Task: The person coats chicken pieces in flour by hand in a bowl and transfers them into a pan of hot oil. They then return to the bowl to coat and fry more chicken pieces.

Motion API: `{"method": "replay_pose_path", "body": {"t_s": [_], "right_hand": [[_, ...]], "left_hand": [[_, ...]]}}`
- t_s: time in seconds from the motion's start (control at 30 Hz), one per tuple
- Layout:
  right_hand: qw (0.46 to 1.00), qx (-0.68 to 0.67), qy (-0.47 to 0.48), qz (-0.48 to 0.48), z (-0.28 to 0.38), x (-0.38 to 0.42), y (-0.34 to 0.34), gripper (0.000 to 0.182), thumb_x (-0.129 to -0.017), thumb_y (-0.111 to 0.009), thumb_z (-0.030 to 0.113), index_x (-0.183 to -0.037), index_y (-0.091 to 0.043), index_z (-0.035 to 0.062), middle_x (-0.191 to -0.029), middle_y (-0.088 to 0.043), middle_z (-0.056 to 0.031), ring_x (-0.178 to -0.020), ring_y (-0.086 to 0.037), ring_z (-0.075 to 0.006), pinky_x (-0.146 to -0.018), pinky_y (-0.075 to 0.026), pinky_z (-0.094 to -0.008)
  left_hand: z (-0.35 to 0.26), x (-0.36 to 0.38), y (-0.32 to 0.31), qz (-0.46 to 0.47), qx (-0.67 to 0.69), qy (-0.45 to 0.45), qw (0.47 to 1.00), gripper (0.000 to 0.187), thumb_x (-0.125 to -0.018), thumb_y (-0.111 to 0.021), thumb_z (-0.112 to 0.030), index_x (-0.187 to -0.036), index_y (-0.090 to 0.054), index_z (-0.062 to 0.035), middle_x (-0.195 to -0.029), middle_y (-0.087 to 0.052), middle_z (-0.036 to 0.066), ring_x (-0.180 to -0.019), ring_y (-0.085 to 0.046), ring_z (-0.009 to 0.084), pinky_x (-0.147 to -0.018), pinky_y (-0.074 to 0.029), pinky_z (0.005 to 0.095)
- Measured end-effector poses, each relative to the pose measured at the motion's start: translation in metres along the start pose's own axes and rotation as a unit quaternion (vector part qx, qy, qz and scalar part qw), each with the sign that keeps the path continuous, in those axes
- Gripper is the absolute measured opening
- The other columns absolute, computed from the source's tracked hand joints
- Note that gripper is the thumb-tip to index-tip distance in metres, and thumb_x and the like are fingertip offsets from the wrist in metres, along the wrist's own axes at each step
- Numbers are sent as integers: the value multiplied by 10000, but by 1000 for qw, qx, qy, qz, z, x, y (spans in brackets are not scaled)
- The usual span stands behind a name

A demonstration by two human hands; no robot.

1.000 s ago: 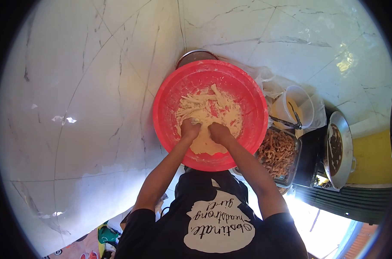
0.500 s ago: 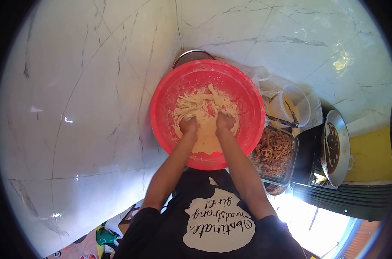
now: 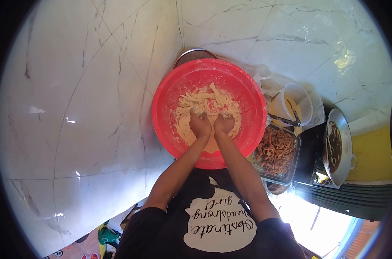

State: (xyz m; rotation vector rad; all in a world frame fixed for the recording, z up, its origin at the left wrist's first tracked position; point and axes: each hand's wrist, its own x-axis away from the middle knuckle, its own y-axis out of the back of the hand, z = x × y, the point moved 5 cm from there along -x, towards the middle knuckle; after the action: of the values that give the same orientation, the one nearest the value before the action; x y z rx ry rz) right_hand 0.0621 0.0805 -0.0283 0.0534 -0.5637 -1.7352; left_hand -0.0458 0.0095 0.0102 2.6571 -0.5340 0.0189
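Note:
A large red basin (image 3: 163, 108) holds pale flour (image 3: 185, 129), with flour-coated strips (image 3: 200, 97) lying toward its far side. Inside the basin, my left hand (image 3: 200, 124) and my right hand (image 3: 224, 124) are close together over the flour, fingers curled. A pale coated strip seems to run between the two hands, its ends at my fingertips. Flour dusts the fingers of both hands.
Right of the basin are a glass tray (image 3: 286, 178) of brown fried strips (image 3: 275, 149), a clear plastic tub (image 3: 306, 108) with tongs (image 3: 284, 121), and a pan (image 3: 347, 151) of dark oil. Tiled walls (image 3: 97, 108) stand left and behind.
My left hand has moved right, toward my right hand, which has shifted only slightly. A coated strip now shows between them.

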Motion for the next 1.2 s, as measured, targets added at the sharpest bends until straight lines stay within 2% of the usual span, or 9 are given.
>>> {"method": "replay_pose_path", "body": {"t_s": [0.23,0.3,0.4,0.73,0.93,1.03,1.1,1.13,1.2], "right_hand": [[980,-22,-54,189,-1,-18,20,285,-746,-606,74,-1026,-598,19,-778,-614,-117,-641,-598,-168,-569,-472,-295],[926,43,59,370,6,-8,9,295,-756,-600,63,-1046,-591,11,-723,-594,-63,-553,-534,-108,-487,-416,-245],[877,51,48,475,6,10,6,277,-771,-586,62,-1045,-598,19,-685,-575,-21,-540,-491,-76,-480,-394,-228],[846,121,81,513,10,15,2,189,-804,-559,111,-946,-647,22,-712,-572,7,-605,-500,-64,-535,-404,-220],[875,64,108,467,15,13,12,119,-767,-570,58,-848,-634,-2,-680,-568,5,-582,-489,-68,-527,-394,-230],[943,-5,52,327,5,-1,14,138,-758,-584,47,-880,-635,7,-698,-583,-9,-591,-515,-89,-539,-407,-234],[954,-195,-176,141,-19,-10,18,128,-757,-585,28,-878,-625,15,-711,-591,-25,-589,-530,-112,-542,-420,-243],[955,-195,-176,139,-34,-12,2,128,-757,-585,28,-878,-625,15,-711,-591,-25,-589,-530,-112,-542,-420,-243],[981,-151,-75,-101,-61,-10,-16,90,-755,-592,28,-843,-608,20,-712,-594,-45,-593,-552,-145,-565,-444,-263]], "left_hand": [[44,-42,-4,178,180,-12,967,295,-771,-590,-14,-1056,-515,-3,-899,-630,132,-810,-622,206,-706,-481,313],[46,-42,-2,225,165,21,960,302,-768,-595,-16,-1059,-514,4,-905,-628,130,-804,-617,187,-701,-481,308],[47,-38,0,245,169,38,954,290,-786,-572,0,-1068,-506,13,-947,-614,120,-813,-603,167,-703,-488,291],[36,-25,11,267,273,105,918,311,-826,-525,33,-1130,-461,17,-1028,-572,133,-921,-577,183,-765,-510,281],[32,-29,25,227,174,52,957,418,-734,-650,21,-1118,-484,23,-1009,-591,127,-884,-587,183,-763,-477,270],[37,-36,30,117,171,80,975,425,-692,-697,4,-1078,-521,16,-946,-620,113,-834,-601,186,-737,-475,280],[47,-34,21,72,179,111,975,414,-687,-705,-6,-1064,-534,9,-932,-626,108,-820,-606,193,-731,-479,287],[57,-30,14,20,139,131,981,376,-693,-699,-11,-1043,-560,2,-918,-638,114,-807,-614,203,-725,-485,297],[55,-11,7,-34,97,152,983,339,-700,-693,-17,-1021,-586,-4,-903,-649,120,-793,-623,213,-718,-490,307]]}}
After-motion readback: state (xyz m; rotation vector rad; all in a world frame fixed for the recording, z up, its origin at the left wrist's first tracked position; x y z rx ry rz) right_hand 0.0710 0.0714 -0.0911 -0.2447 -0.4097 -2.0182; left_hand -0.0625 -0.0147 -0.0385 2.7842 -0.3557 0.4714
